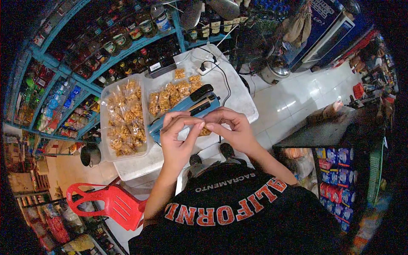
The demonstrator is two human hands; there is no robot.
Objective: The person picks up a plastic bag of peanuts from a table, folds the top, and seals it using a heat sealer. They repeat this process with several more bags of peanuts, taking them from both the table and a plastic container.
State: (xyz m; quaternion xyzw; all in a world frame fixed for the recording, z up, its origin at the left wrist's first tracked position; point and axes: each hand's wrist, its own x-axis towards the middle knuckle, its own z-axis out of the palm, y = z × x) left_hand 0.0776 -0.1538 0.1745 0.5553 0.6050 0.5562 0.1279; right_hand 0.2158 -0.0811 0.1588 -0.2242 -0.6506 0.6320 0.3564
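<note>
Both hands meet in front of the blue sealing machine [185,108] on the white table [238,91]. My left hand [180,131] and my right hand [229,127] pinch the top of a small clear bag of brown snack pieces [205,131], which hangs mostly hidden under the fingers. Behind the machine lies a group of filled snack bags [170,95]. To the left, a clear plastic tub [146,140] holds several more filled bags.
A power strip [207,66] with a black cable lies at the table's back. Blue shelves [63,68] of bottles and jars stand behind and left. A red plastic chair [121,206] is at the front left, and a dark counter [318,131] at the right.
</note>
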